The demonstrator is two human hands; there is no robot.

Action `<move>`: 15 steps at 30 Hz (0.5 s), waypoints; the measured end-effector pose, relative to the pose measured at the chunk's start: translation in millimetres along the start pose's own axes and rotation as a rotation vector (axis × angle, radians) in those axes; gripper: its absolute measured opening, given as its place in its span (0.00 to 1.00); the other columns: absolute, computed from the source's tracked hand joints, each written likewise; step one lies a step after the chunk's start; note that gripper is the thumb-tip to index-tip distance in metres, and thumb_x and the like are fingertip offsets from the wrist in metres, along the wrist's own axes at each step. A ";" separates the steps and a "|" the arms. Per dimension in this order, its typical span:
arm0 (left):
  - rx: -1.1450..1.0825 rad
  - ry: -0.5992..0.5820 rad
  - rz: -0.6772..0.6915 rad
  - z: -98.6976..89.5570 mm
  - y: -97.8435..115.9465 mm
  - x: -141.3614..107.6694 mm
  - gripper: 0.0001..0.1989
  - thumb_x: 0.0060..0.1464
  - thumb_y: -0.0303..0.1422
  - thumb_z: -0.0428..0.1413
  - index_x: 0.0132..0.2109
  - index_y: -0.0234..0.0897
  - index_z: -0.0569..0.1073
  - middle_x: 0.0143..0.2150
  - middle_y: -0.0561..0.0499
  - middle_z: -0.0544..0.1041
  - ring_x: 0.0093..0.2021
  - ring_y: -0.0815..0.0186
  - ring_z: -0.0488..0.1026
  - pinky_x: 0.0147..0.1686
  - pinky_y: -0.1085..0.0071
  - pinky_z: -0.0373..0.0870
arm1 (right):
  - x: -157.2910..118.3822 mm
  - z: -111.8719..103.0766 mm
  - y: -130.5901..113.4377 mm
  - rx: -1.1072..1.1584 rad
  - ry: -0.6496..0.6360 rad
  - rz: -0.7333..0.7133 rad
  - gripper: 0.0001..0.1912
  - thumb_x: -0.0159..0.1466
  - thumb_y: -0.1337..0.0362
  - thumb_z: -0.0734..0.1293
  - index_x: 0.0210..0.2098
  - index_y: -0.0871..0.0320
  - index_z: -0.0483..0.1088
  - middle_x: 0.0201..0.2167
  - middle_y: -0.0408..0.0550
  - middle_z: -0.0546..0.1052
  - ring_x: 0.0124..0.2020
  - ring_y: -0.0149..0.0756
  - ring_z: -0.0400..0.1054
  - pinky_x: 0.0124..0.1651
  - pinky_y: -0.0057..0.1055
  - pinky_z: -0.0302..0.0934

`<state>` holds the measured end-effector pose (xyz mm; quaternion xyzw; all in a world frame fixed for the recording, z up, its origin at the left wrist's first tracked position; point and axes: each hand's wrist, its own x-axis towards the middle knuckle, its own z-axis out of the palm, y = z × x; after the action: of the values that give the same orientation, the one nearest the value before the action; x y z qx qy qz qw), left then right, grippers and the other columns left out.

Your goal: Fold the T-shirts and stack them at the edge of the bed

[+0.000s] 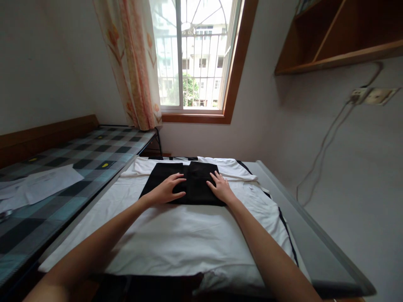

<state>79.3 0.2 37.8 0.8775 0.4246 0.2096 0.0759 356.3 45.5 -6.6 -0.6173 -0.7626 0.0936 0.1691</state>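
A folded black cloth (201,193), perhaps a garment, lies flat on a spread white shirt (176,239). My left hand (170,188) rests on the left half of the black cloth, its fingers stretched out and pointing right. On the right half lies my right hand (222,188), fingers spread and palm down. Neither hand grips anything. The white shirt covers most of the grey table (299,218) and hangs over its near edge. A dark stripe runs along the shirt's right side.
To the left stands a bed with a checked cover (103,144), with papers (47,182) on it. A floral curtain (135,63) hangs by the barred window (198,63). At the right are a wooden shelf (340,58) and a wall socket (374,96) with a dangling cable (324,144).
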 end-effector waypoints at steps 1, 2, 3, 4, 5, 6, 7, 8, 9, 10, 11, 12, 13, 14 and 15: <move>0.013 -0.034 0.010 -1.4 -3.0 -11.4 0.28 0.54 0.42 0.58 0.60 0.40 0.67 0.66 0.43 0.62 0.66 0.55 0.56 0.64 0.54 0.57 | 0.1 0.5 0.0 0.001 0.004 0.000 0.32 0.68 0.48 0.54 0.67 0.55 0.54 0.70 0.54 0.49 0.69 0.51 0.43 0.66 0.51 0.42; 0.030 -0.056 0.019 -2.1 -5.6 -21.7 0.30 0.53 0.41 0.60 0.61 0.41 0.66 0.66 0.43 0.61 0.67 0.53 0.55 0.64 0.53 0.56 | 0.1 0.8 -0.2 0.003 0.008 0.000 0.32 0.68 0.48 0.55 0.67 0.55 0.55 0.70 0.54 0.49 0.69 0.51 0.44 0.66 0.51 0.42; 0.046 -0.065 0.032 -2.4 -7.9 -30.3 0.31 0.52 0.41 0.61 0.62 0.42 0.66 0.67 0.43 0.61 0.68 0.53 0.53 0.64 0.51 0.55 | 0.2 1.0 -0.4 0.006 0.012 0.000 0.31 0.68 0.49 0.55 0.67 0.55 0.55 0.70 0.54 0.49 0.69 0.51 0.44 0.66 0.51 0.42; 0.059 -0.060 0.043 -2.5 -9.7 -37.0 0.31 0.51 0.39 0.61 0.62 0.42 0.66 0.67 0.44 0.61 0.68 0.52 0.53 0.64 0.50 0.55 | 0.2 1.2 -0.7 0.010 0.015 -0.001 0.31 0.68 0.49 0.55 0.66 0.55 0.55 0.69 0.54 0.49 0.69 0.51 0.45 0.66 0.51 0.42; 0.067 -0.041 0.054 -2.6 -11.0 -41.4 0.30 0.51 0.38 0.61 0.61 0.42 0.66 0.66 0.45 0.62 0.68 0.52 0.53 0.64 0.50 0.56 | 0.2 1.2 -0.9 0.015 0.017 -0.001 0.31 0.68 0.49 0.55 0.66 0.54 0.55 0.69 0.54 0.50 0.68 0.51 0.45 0.66 0.51 0.42; 0.071 -0.017 0.065 -2.6 -11.6 -44.0 0.27 0.52 0.36 0.60 0.60 0.42 0.68 0.65 0.45 0.63 0.67 0.53 0.55 0.63 0.51 0.57 | 0.3 1.1 -1.0 0.019 0.018 -0.001 0.31 0.68 0.49 0.55 0.66 0.54 0.55 0.69 0.54 0.50 0.69 0.51 0.45 0.66 0.51 0.42; 0.074 0.005 0.075 -2.7 -11.5 -44.9 0.25 0.53 0.33 0.59 0.59 0.42 0.69 0.64 0.46 0.65 0.66 0.54 0.57 0.63 0.52 0.59 | 0.3 1.0 -1.0 0.023 0.018 -0.001 0.31 0.68 0.49 0.55 0.66 0.55 0.55 0.69 0.54 0.50 0.69 0.51 0.44 0.66 0.50 0.41; 0.076 0.019 0.086 -2.5 -10.6 -44.6 0.23 0.53 0.31 0.57 0.57 0.42 0.71 0.62 0.46 0.67 0.64 0.55 0.60 0.62 0.53 0.60 | 0.3 0.8 -1.0 0.025 0.016 0.000 0.31 0.68 0.49 0.55 0.66 0.55 0.55 0.70 0.54 0.49 0.69 0.51 0.44 0.66 0.50 0.41; 0.077 0.025 0.096 -2.2 -9.2 -43.6 0.22 0.52 0.29 0.56 0.56 0.42 0.72 0.60 0.47 0.69 0.63 0.56 0.62 0.62 0.55 0.61 | 0.2 0.6 -1.0 0.023 0.013 0.002 0.31 0.68 0.49 0.55 0.67 0.55 0.55 0.70 0.54 0.49 0.69 0.51 0.44 0.66 0.50 0.41; 0.079 0.025 0.105 -1.6 -7.3 -42.4 0.23 0.51 0.26 0.54 0.55 0.42 0.72 0.59 0.47 0.70 0.62 0.57 0.64 0.62 0.56 0.62 | -0.1 0.3 -1.0 0.019 0.012 0.003 0.31 0.68 0.49 0.55 0.67 0.55 0.55 0.70 0.54 0.49 0.69 0.51 0.44 0.66 0.49 0.41; 0.084 0.023 0.113 -0.7 -5.3 -41.2 0.24 0.50 0.24 0.53 0.55 0.41 0.73 0.58 0.48 0.71 0.61 0.58 0.64 0.62 0.57 0.63 | -0.7 -0.1 -1.3 0.010 0.010 0.004 0.31 0.68 0.49 0.55 0.67 0.55 0.55 0.70 0.54 0.49 0.68 0.51 0.45 0.66 0.49 0.42; 0.094 0.025 0.114 0.5 -3.3 -40.4 0.26 0.48 0.22 0.52 0.55 0.41 0.73 0.58 0.48 0.71 0.62 0.58 0.63 0.62 0.57 0.62 | -1.5 -0.6 -1.9 -0.005 0.012 0.003 0.31 0.68 0.49 0.54 0.67 0.55 0.55 0.70 0.54 0.50 0.68 0.51 0.45 0.66 0.48 0.42; 0.109 0.033 0.109 1.9 -1.5 -39.9 0.27 0.46 0.21 0.52 0.54 0.40 0.73 0.58 0.48 0.71 0.62 0.58 0.63 0.62 0.57 0.62 | -2.7 -1.4 -2.8 -0.030 0.018 -0.002 0.31 0.68 0.49 0.54 0.67 0.55 0.55 0.69 0.54 0.50 0.68 0.51 0.46 0.66 0.49 0.43; 0.127 0.044 0.100 3.4 -0.1 -39.7 0.28 0.45 0.20 0.51 0.54 0.40 0.73 0.59 0.48 0.71 0.63 0.58 0.61 0.63 0.56 0.61 | -4.0 -2.4 -4.4 -0.066 0.032 -0.013 0.31 0.68 0.49 0.54 0.66 0.56 0.55 0.69 0.55 0.52 0.68 0.52 0.46 0.66 0.50 0.42; 0.147 0.052 0.090 5.1 0.8 -39.8 0.29 0.44 0.19 0.51 0.54 0.40 0.73 0.59 0.48 0.71 0.64 0.57 0.60 0.63 0.55 0.60 | -5.3 -3.6 -6.4 -0.110 0.052 -0.031 0.31 0.68 0.50 0.54 0.66 0.57 0.57 0.68 0.56 0.53 0.68 0.53 0.45 0.66 0.51 0.41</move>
<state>60.1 -31.0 21.4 0.8932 0.4007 0.2038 -0.0091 352.8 38.7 -1.8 -0.6159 -0.7715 0.0328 0.1563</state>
